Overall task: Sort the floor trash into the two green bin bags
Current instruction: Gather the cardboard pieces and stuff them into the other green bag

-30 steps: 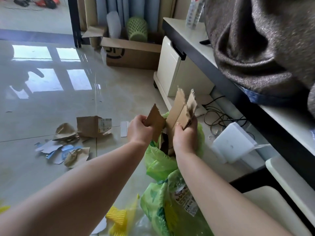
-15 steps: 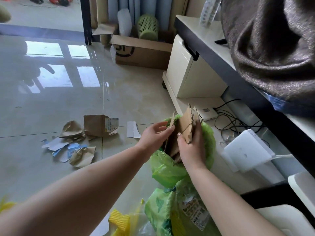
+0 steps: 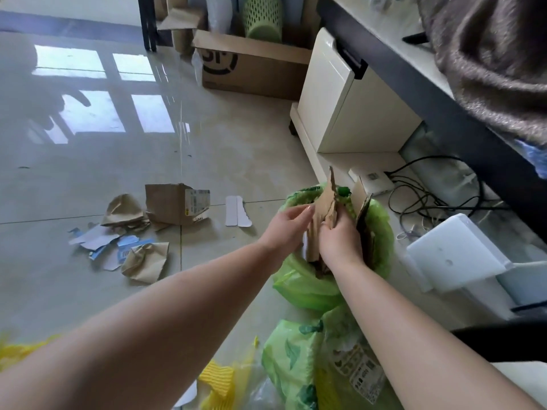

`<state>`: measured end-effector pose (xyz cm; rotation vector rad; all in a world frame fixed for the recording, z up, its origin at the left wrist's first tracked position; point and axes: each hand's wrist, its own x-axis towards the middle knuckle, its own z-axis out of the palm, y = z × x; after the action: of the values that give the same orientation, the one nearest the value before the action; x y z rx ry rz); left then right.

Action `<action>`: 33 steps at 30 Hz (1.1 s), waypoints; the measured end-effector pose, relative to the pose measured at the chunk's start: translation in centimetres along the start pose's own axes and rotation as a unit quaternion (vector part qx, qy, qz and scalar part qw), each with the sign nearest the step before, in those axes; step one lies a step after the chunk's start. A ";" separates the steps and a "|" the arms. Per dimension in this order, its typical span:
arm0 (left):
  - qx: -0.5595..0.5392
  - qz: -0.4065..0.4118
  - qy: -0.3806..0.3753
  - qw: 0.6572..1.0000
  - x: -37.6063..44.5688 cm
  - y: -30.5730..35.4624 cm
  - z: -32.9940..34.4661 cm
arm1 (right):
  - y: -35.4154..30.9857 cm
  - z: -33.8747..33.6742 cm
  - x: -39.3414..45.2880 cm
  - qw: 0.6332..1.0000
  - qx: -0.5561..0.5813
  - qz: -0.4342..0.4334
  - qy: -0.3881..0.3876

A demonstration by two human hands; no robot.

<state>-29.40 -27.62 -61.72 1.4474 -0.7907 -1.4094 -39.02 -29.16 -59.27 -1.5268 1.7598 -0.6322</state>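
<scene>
Torn cardboard pieces (image 3: 324, 214) stand in the far green bin bag (image 3: 381, 232), gripped by the right hand (image 3: 340, 241); left hand (image 3: 288, 223) open-fingered, touching them.

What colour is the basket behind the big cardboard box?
Light green, with a pattern of small holes; the basket shows in the head view.

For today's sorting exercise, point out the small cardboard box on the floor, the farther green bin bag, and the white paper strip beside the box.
small cardboard box (image 3: 167, 204), head view, brown front face.
farther green bin bag (image 3: 307, 287), head view, lower front wall.
white paper strip (image 3: 236, 215), head view, its middle.
</scene>
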 end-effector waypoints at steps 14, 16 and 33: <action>-0.075 -0.076 -0.018 0.994 -0.3 2.3 -2.9 | -0.7 -0.9 -0.6 0.999 0.030 0.023 0.030; -0.070 -0.073 -0.016 0.995 -0.4 2.7 -3.5 | -1.1 -1.5 -0.8 0.998 0.045 0.008 0.049; 0.050 -0.038 0.088 0.994 -7.1 2.1 -18.8 | -7.3 5.7 -11.0 0.976 -0.052 -0.208 0.043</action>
<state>-11.65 -18.49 -58.91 1.6684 -0.7087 -1.2922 -29.47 -19.22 -55.17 -1.9927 1.5624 -0.8306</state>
